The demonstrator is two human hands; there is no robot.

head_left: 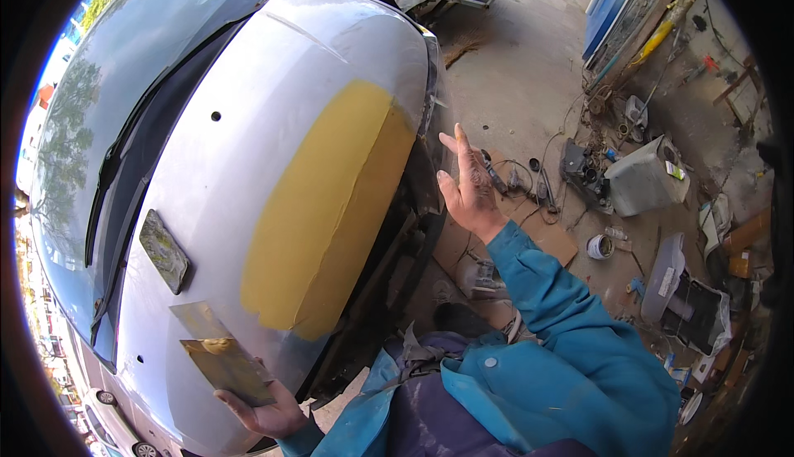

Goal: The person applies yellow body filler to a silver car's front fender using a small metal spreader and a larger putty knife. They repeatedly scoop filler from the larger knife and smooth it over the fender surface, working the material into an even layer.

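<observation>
My left hand [269, 411] grips a flat putty board [227, 368] low over the near left side of a silver car hood [215, 184]. Yellow filler lies along the board's far edge, where a thin, pale spreader blade [198, 319] sticks out; I cannot make out how it is held. Across the front of the hood runs a broad patch of yellow body filler [318, 209] with a raised ridge. My right hand [473, 188] is raised beyond the hood's front edge, its fingers apart and nothing in them. A dark, smeared slab [165, 252] rests on the hood near the wiper.
The windshield [165, 52] and wiper [124, 134] lie to the left. Below the hood's front edge is a dark open gap. On the floor at right are cardboard [542, 238], cables, a small can [600, 247], a grey container [641, 180] and removed car parts [686, 291].
</observation>
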